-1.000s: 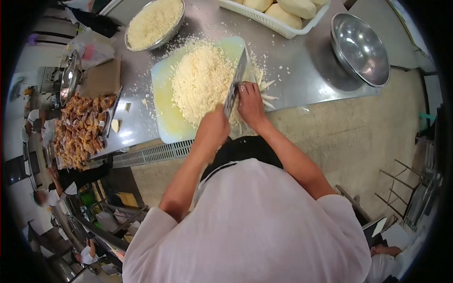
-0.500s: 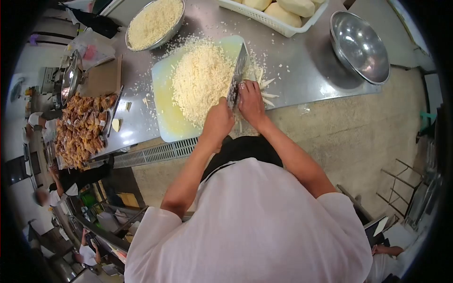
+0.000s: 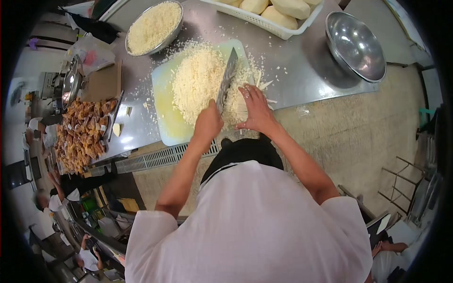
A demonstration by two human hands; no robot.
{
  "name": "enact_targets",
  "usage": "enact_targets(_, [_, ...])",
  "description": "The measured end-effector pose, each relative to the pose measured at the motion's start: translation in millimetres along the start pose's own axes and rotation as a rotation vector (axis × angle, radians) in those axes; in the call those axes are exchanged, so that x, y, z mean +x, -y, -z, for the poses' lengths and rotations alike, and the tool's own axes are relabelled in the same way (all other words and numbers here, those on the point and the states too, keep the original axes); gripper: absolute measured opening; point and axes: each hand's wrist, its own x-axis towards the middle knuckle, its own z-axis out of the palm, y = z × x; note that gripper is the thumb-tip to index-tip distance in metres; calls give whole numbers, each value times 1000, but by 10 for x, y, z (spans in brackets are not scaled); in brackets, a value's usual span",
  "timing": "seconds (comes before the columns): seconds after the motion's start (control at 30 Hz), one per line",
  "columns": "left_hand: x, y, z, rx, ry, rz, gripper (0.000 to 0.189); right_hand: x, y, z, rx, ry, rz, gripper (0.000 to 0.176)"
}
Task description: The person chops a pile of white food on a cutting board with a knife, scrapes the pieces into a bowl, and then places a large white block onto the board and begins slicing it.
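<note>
My left hand [image 3: 209,123] is closed around the handle of a broad cleaver [image 3: 227,78], whose blade points away from me. The blade stands in chopped pale pieces on a light green cutting board [image 3: 165,108]. A large heap of these pieces [image 3: 196,85] lies left of the blade. To its right, my right hand [image 3: 257,112] rests at the board's near right side, thumb and fingers spread around pale strips and bits. White crumbs stick to its fingers. Longer pale strips [image 3: 267,85] poke out beyond its fingertips.
A bowl of chopped pieces [image 3: 155,28] stands at the back left. Behind the board is a white basket [image 3: 264,21] of peeled pale vegetables. An empty metal bowl [image 3: 356,47] sits right. Browned food pieces [image 3: 80,134] lie far left. Other people [image 3: 54,200] are at the left and lower right.
The cleaver and my left hand have moved left, away from my right hand. My right hand's thumb and fingers have spread apart, and it has shifted slightly right and nearer to me.
</note>
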Motion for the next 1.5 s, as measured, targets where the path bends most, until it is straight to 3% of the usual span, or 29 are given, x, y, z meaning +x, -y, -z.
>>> enact_targets(0.07, [-26, -183, 265, -2, 13, -4, 17, -3, -36, -54, -37, 103, -101, 91])
enact_targets(0.2, [-196, -221, 247, -24, 28, 33, 17, 21, -109, -10, 67, 202, -192, 85])
enact_targets(0.27, [-127, 26, -44, -45, 22, 22, 18, -34, -228, -110, 85, 122, -62, 83])
enact_targets(0.3, [-156, -46, 88, -48, 21, 28, 18, -56, -202, -82, 86, 128, -59, 83])
enact_targets(0.37, [-165, -310, 471, -48, 79, 33, 19, -29, -133, 37, 150, 20, -33, 71])
enact_targets(0.4, [-235, -315, 452, -62, 44, 23, 19, -5, -113, 29, 152, 13, -30, 71])
enact_targets(0.47, [-206, -312, 273, -61, 26, 1, 18, 10, -64, -15, 144, -143, 7, 44])
enact_targets(0.5, [-222, -255, 135, -69, 8, -9, 18, 11, -52, -43, 147, -139, 2, 44])
enact_targets(0.57, [-104, -151, 18, 8, 0, -45, 14, 46, -33, -99, 193, -222, -4, 24])
enact_targets(0.67, [-156, -353, 364, -26, 28, -38, 11, 66, -52, -134, 156, -245, -33, 15])
enact_targets(0.83, [-122, -213, 91, -19, -1, -20, 11, 37, -80, -262, 93, -293, 3, 15])
enact_targets(0.9, [-67, -238, 214, 21, -16, -127, 13, 50, -121, -284, 35, -288, 24, 15])
enact_targets(1.03, [-258, -395, 239, -40, 97, 7, 15, 99, -125, -312, -58, -228, -22, 19])
enact_targets(1.17, [-11, -317, 97, 19, 35, -193, 15, 69, -134, -305, -65, -175, -17, 23])
enact_targets(1.3, [-249, -395, 179, 38, 55, -114, 13, 83, -132, -334, -103, -214, -26, 25])
enact_targets(1.5, [-89, -455, 210, 7, 52, -159, 12, 74, -166, -351, -84, -194, -8, 27])
